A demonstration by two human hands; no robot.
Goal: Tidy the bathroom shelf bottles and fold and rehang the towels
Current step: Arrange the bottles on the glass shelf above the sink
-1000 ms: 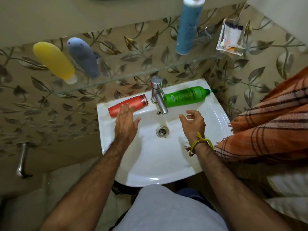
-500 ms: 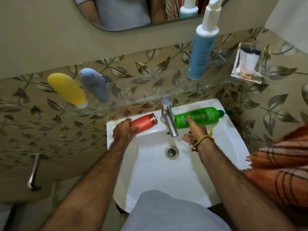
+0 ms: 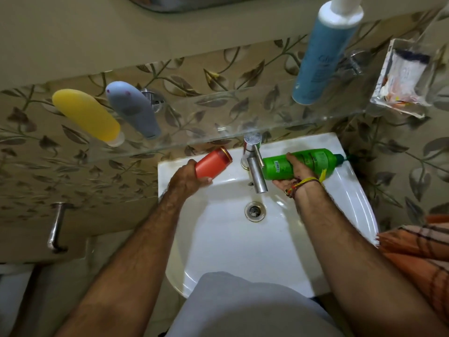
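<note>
Two gripped bottles (image 3: pixel 213 164) (image 3: pixel 301 162), red and green

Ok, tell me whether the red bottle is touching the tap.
Apart. The head view shows a strip of white sink between the red bottle, gripped and tilted by the left hand, and the tap.

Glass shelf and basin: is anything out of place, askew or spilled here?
Yes. The red bottle and green bottle are off the glass shelf, down at the basin's back rim by the tap; the left hand and right hand grip them. The yellow bottle and grey bottle look tilted. No spill shows.
</note>
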